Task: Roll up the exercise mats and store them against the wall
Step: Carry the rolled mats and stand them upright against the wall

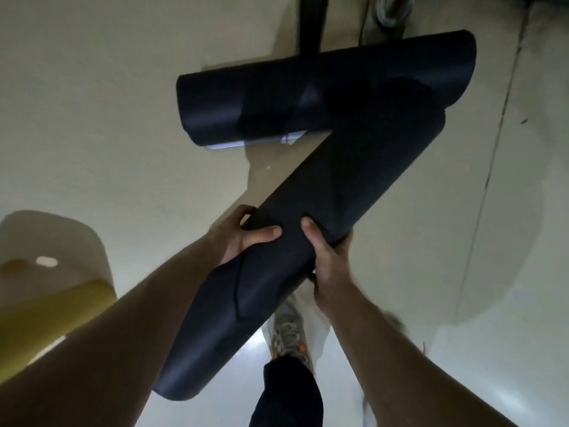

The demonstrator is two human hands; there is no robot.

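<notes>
Held mat (354, 180): a black rolled mat, carried above the floor (92, 118) and slanted from its near end at 7 o'clock to its far end at 1 o'clock.
Left hand (243, 238): clasps the roll from the 9 o'clock side. The thumb lies over the top and the fingers curl round the far edge.
Right hand (326, 260): grips the same roll from the 4 o'clock side. The thumb presses on top and the fingers wrap underneath, out of sight.
Mat relative to hands: both hands hold it near the middle, thumbs close together. About half the roll reaches toward 1 o'clock past the hands and the rest runs back toward 7 o'clock beside the left forearm.
Second mat (246, 103): also black and rolled, lying on the floor at 12 o'clock, nearly crosswise. The held mat's far end overlaps its right part, but I cannot tell whether they touch.
Dark post (311, 23): stands just behind the second mat at 12 o'clock.
Yellow thing (46, 309): at 8 o'clock, partly hidden by the left arm and too blurred to name.
Shoe (289, 337): grey, at 6 o'clock below the roll, with a dark trouser leg (286, 392) nearer the camera.
</notes>
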